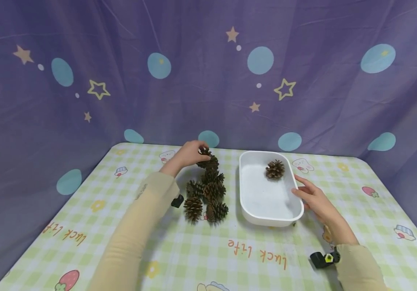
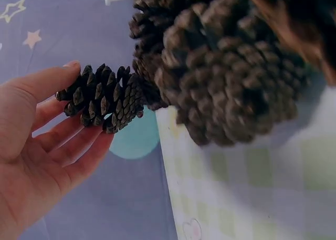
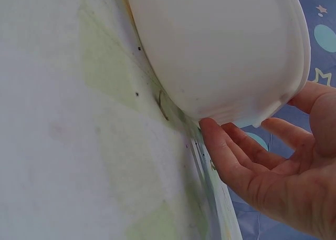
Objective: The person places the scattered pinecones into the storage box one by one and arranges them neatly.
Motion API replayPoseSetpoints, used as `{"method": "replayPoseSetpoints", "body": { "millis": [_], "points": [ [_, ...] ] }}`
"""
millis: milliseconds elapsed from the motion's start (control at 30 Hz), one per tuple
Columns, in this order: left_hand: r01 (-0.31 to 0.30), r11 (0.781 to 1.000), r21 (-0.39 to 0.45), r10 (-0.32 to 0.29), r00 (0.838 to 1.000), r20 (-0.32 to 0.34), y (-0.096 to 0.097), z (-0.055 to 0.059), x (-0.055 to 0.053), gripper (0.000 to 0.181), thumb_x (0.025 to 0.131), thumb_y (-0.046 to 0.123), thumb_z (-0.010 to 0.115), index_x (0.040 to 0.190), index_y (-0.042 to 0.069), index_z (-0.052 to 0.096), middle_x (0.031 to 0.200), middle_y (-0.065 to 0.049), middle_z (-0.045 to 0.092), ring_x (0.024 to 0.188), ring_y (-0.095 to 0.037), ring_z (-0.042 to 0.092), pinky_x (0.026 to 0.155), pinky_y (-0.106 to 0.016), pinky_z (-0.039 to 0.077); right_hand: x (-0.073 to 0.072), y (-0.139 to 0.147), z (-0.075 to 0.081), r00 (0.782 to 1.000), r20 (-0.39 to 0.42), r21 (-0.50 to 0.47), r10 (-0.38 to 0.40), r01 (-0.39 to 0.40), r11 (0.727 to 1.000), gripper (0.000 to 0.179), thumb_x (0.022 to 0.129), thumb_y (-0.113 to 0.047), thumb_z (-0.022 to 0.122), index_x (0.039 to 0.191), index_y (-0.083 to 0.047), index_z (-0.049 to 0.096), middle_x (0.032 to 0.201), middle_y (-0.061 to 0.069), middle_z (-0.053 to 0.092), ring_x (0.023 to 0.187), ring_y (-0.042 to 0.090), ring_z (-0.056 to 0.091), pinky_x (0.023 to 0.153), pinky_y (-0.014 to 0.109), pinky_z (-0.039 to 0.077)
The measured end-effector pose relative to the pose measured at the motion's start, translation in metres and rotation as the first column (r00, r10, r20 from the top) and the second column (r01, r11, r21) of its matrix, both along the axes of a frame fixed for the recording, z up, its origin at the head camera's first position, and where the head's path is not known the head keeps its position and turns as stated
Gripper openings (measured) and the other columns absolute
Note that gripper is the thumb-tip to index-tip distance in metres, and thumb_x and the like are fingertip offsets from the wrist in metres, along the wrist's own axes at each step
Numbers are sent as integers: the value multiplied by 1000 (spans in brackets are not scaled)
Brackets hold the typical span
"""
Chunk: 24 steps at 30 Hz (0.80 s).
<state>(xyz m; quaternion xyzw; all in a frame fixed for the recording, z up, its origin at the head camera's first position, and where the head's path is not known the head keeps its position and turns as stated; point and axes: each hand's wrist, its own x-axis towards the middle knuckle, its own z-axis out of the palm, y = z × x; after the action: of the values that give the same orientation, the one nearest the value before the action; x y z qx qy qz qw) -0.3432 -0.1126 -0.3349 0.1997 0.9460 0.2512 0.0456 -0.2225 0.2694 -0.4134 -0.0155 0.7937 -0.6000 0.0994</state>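
Observation:
My left hand (image 1: pixel 191 153) pinches a brown pine cone (image 2: pixel 100 99) at the far end of a pile of pine cones (image 1: pixel 213 190). In the left wrist view, the thumb lies along one side of that cone and the fingers bend round the other. To the right of the pile is a white rectangular tub (image 1: pixel 264 202). A single pine cone (image 1: pixel 275 170) lies inside it, near the far right corner. My right hand (image 1: pixel 314 199) grips the tub's right side, its thumb on the rim and its fingers against the outer wall.
A green-and-white checked cloth (image 1: pixel 179 258) with printed pictures covers the table. Behind the table hangs a purple curtain (image 1: pixel 201 109) with stars and blue spots. A small dark scrap (image 1: pixel 294 224) lies by the tub's near right corner.

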Motion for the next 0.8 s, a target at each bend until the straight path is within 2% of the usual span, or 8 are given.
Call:
{"method": "replayPoseSetpoints", "body": {
  "millis": [333,800],
  "points": [
    [39,999,7,-39,998,-57,27,8,1,40,82,34,67,114,12,57,109,-7,59,98,-21,56,82,-35,48,1,-1,1,1000,10,-6,-10,11,1000,70,92,-31,53,147,-14,14,133,31,36,91,10,58,73,29,54],
    [79,997,-6,-79,994,-69,63,14,4,40,80,38,68,110,14,54,109,-3,56,100,-17,54,84,-33,47,0,-1,2,1000,3,-15,-11,11,1000,69,92,-30,53,147,-14,14,132,31,37,92,10,58,74,29,54]
  ]
}}
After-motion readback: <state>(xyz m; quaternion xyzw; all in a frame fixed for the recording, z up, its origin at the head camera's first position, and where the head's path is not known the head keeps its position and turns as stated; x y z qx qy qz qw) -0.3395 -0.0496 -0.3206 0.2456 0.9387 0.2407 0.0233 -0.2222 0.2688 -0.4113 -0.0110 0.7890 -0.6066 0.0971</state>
